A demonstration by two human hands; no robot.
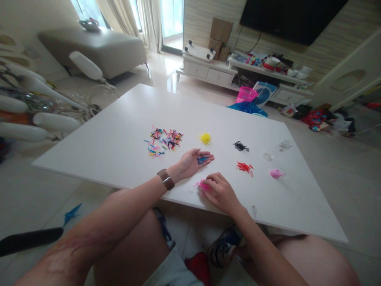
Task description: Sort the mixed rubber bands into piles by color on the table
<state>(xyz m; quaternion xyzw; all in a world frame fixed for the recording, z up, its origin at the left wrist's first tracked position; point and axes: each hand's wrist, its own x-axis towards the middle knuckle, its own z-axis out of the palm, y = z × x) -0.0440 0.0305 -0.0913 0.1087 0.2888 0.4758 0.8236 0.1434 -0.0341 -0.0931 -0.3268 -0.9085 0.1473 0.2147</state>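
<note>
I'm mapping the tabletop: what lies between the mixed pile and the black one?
The yellow pile lies between them, as the head view shows.

Brown wrist strap (166,179) w/ silver buckle, lt grey shorts (171,264), dk patterned shoes (222,248).

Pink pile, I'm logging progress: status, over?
Left hand open, palm up, blue bands on it. Right hand at pink pile, partly hiding it. Grip unclear.

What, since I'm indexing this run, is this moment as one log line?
left hand: palm up, blue pieces on it | right hand: fingers at pink pile | table: mixed pile, yellow pile, black pile, red pile
</note>
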